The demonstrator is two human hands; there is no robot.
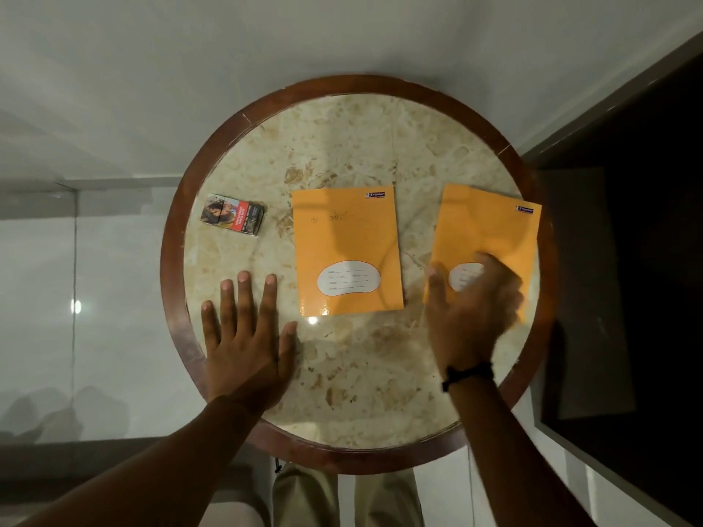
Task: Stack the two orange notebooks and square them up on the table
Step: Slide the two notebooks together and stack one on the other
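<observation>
Item one, nearest us: our left hand (247, 336), fingers spread, palm flat on the round marble worktop (365, 397) at about 8 o'clock, holding nothing; we judge it a brace.

Item two: our right hand (471, 317), motion-blurred, at 4 o'clock, fingers spread loosely over the lower end of the right orange notebook (490, 233); we cannot tell whether it grips yet. A dark band circles that wrist.

Item three: the right notebook, tilted, lying at 3 o'clock close to the rim, probably the one to be carried over.

Item four: the centre orange notebook (346, 237), flat, apart from the other, untouched.

Item five: a small printed packet (233, 214) at 9 o'clock, well apart.
</observation>
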